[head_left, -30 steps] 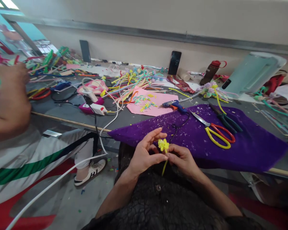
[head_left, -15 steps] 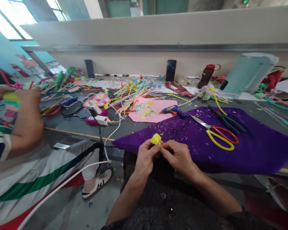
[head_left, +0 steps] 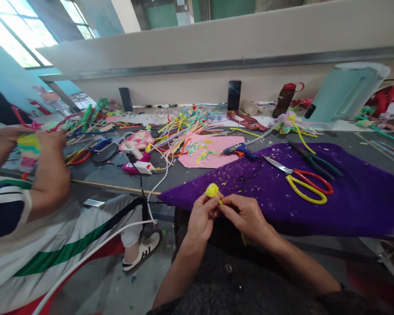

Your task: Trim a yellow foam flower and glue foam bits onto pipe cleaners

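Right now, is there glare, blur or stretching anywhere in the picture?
Head view: the window glares nearly white; the pitcher leans, perhaps from lens stretching; the right corner of the purple cloth looks smeared, the scissors clearer; the yellow tuft in the left hand shows soft detail.

Right of my right hand (head_left: 249, 215), I am finding open room along the purple cloth's (head_left: 357, 203) near strip. Beyond it, scissors (head_left: 291, 172), pliers (head_left: 310, 159) and a glue gun (head_left: 241, 150) are obstructing me. Leftward, a white cable (head_left: 138, 224) and a co-worker's forearm (head_left: 52, 175) are standing in my way.
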The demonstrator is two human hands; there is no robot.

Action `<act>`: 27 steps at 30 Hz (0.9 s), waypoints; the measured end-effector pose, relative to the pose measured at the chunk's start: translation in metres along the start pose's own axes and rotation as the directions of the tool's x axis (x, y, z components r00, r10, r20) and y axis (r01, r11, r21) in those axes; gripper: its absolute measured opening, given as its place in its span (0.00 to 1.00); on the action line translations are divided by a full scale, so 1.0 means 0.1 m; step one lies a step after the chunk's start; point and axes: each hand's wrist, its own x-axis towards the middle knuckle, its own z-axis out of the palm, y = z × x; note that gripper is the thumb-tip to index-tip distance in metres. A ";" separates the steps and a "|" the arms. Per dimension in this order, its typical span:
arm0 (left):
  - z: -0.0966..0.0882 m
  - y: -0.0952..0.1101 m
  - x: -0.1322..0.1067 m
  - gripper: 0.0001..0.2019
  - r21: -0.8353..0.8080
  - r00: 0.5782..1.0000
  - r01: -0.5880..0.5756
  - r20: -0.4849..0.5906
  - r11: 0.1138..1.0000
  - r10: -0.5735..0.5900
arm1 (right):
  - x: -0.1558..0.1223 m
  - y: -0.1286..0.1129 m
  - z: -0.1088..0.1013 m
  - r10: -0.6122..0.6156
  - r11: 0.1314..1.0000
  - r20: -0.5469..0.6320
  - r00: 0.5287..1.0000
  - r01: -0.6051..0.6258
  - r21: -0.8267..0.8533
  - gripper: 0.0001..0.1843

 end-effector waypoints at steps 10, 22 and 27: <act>0.00 0.01 -0.05 0.11 0.080 0.997 -0.066 -0.039 0.995 0.069 | -0.03 0.02 -0.01 -0.017 0.999 0.017 1.000 0.018 -0.044 0.08; -0.02 0.02 -0.07 0.13 0.008 0.997 0.001 -0.073 1.000 0.000 | -0.07 0.08 0.01 -0.085 0.988 0.083 0.993 0.095 -0.124 0.09; -0.02 0.05 -0.10 0.14 -0.015 0.998 -0.008 -0.058 1.000 0.007 | -0.08 0.07 0.02 -0.120 0.986 0.089 0.989 0.129 -0.108 0.10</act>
